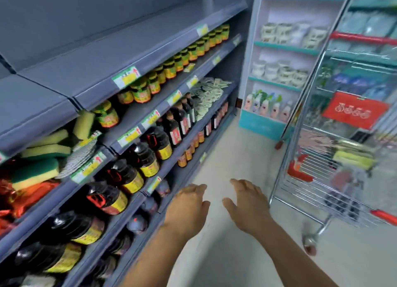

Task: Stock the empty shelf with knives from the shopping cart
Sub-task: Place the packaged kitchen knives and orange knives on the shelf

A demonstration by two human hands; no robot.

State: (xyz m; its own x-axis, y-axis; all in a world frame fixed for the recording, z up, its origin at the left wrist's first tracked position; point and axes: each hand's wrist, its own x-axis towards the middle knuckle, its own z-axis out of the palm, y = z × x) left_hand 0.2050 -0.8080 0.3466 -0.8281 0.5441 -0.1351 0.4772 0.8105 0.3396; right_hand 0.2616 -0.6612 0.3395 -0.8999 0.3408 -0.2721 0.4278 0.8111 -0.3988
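The top grey shelf [133, 39] on the left rack holds no goods. A wire shopping cart [335, 157] with red trim stands on the right; blurred packages lie in its basket, and I cannot make out knives among them. My left hand [189, 203] and my right hand [247, 200] hang side by side over the floor between rack and cart. Both have relaxed, straight fingers and hold nothing. The right hand is a short way left of the cart's front corner.
Lower shelves carry green-lidded jars [171, 65], dark sauce bottles [150, 149] and sponges [49, 149]. A white and teal rack [285, 50] with packets stands at the aisle's end. Pale floor [236, 149] runs between rack and cart.
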